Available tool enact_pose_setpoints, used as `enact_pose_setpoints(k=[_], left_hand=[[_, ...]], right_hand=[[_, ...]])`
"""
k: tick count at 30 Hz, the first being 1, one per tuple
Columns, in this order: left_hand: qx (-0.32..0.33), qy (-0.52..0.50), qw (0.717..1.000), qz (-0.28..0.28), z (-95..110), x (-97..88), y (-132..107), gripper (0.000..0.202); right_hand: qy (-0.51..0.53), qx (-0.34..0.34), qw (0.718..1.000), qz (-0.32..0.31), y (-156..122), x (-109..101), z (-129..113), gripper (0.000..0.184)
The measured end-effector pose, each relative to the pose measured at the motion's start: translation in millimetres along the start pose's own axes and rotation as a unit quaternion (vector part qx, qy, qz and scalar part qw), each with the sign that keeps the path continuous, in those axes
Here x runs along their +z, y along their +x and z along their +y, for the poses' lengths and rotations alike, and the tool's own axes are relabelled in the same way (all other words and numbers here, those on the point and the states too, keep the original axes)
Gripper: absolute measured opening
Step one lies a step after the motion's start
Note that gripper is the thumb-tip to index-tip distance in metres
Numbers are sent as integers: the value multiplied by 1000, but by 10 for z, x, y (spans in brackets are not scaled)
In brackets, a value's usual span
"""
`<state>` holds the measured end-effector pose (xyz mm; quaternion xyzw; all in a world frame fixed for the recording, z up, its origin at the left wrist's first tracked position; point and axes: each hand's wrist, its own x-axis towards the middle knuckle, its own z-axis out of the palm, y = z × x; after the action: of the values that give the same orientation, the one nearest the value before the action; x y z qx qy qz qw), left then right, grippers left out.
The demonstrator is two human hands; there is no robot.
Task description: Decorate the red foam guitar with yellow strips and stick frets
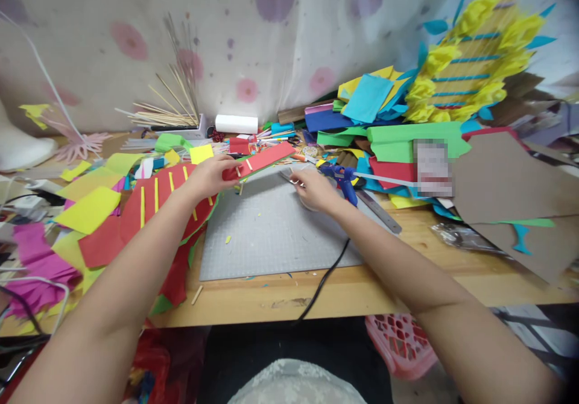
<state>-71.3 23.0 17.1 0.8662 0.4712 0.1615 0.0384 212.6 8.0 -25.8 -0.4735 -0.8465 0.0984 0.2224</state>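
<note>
One table (253, 300) bears one mat (271, 235); at its ten o'clock one left hand (210, 179) pinches one red strip (271, 157); at one, one right hand (315, 192), grip unclear.

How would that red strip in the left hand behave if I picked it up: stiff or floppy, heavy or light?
The red strip is probably fairly stiff, since it juts out from the left hand with no obvious droop. It looks thin, so it's likely light for its size.
</note>
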Motion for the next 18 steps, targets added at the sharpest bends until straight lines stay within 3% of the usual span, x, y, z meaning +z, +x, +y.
enact_pose_setpoints(k=[4, 11, 15, 18], left_hand=[[-4, 2, 1000, 12, -12, -10, 3, 44], [-6, 15, 1000, 0, 34, -23, -16, 40], [-4, 17, 1000, 0, 22, -9, -28, 40], [10, 12, 1000, 6, 6, 5, -39, 38]], right_hand=[[13, -67, 995, -78, 92, 287, -272, 22], [2, 5, 999, -37, 510, 742, -719, 46], [-19, 8, 999, -37, 575, 837, -814, 36], [-5, -18, 999, -45, 450, 760, -833, 31]])
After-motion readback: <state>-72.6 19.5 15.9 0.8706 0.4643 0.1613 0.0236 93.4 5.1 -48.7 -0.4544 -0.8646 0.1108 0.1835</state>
